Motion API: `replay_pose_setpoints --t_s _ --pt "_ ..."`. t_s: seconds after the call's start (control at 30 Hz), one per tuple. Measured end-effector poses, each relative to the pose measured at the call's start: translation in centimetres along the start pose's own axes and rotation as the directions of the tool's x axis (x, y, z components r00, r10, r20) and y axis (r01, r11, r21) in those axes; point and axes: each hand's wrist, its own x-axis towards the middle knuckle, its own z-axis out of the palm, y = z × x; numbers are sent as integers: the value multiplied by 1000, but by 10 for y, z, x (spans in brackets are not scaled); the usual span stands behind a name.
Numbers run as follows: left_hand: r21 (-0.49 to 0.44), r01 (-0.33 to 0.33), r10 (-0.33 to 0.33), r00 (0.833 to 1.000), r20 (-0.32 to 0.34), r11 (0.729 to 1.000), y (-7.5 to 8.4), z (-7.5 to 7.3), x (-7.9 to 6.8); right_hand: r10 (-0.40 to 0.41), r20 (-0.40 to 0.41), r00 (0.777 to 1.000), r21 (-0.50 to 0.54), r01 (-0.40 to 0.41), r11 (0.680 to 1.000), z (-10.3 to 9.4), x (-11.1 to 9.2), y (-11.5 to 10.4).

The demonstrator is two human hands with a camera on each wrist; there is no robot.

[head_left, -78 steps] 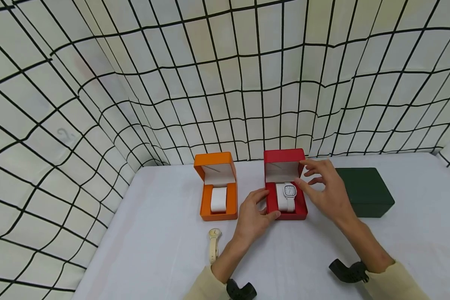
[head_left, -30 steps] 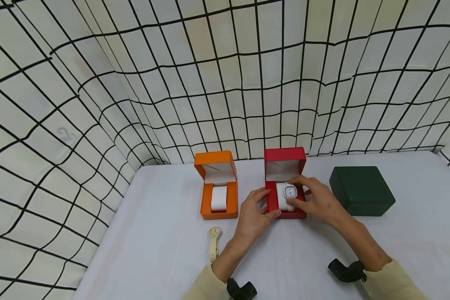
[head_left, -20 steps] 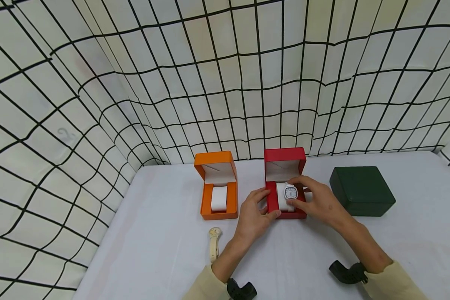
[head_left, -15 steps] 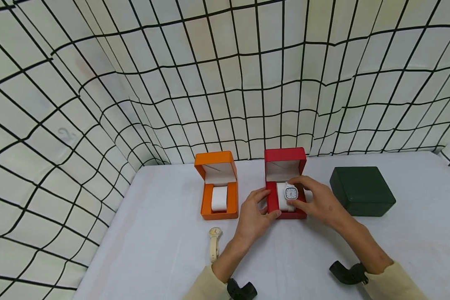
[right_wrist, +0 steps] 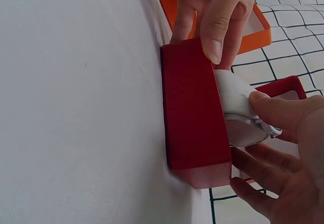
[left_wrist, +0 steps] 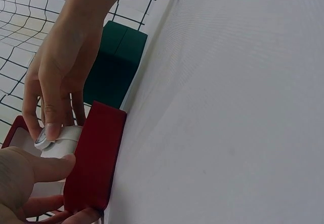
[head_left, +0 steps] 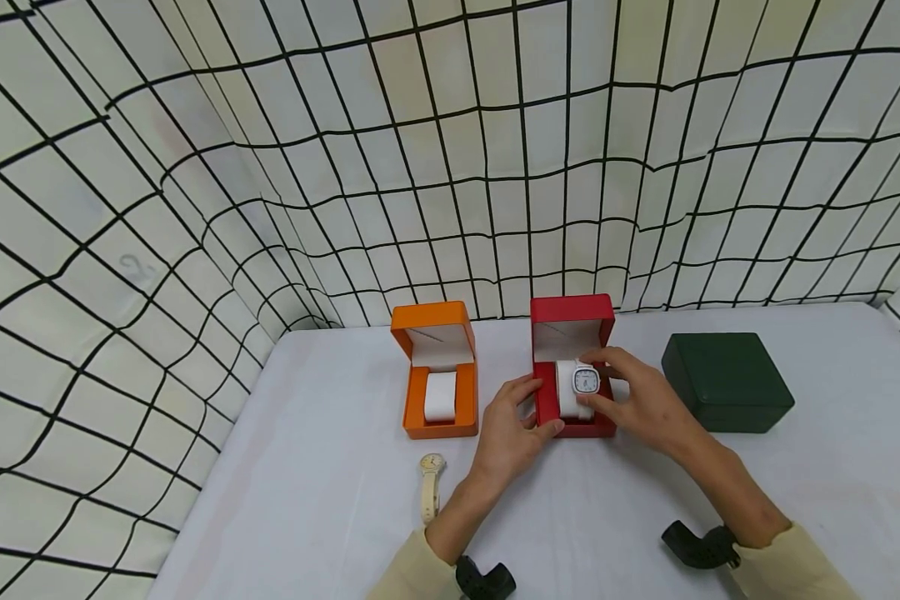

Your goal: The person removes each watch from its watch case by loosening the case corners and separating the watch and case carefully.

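My left hand (head_left: 508, 433) grips the lower left side of the open red watch box (head_left: 572, 310), its thumb at the front edge. With thumb and fingers, my right hand (head_left: 648, 410) pinches the white wristwatch (head_left: 586, 381) at the right end of its white cushion (head_left: 566, 388). The strap (left_wrist: 67, 134) goes round the cushion, as the left wrist view shows. In the right wrist view, the cushion (right_wrist: 234, 93) stands partly out of the box, my right thumb (right_wrist: 268, 107) on it and the watch's face turned away. My right fingertips are partly hidden.
Left of the red box stands an open orange watch box (head_left: 416, 417) with a white cushion (head_left: 440, 397). A closed green box (head_left: 727, 375) is to the right. A cream wristwatch (head_left: 430, 487) lies beside my left forearm. Black netting (head_left: 525, 179) rises behind the white table (head_left: 307, 467).
My right hand has come from beside the red box's lid onto the watch and pinches it. The watch and cushion have shifted slightly up toward the lid. My left hand stays on the box.
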Motion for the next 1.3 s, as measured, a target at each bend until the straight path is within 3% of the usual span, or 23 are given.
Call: replay_pose_setpoints --t_s 0.5,1.3 --pt "1 -3 3 1000 3 1000 -1 0 1 2 2 1000 33 -2 999 0 0 0" --pt "-9 2 -2 1000 10 1000 -1 -1 1 -130 -45 991 103 134 986 5 -1 3"
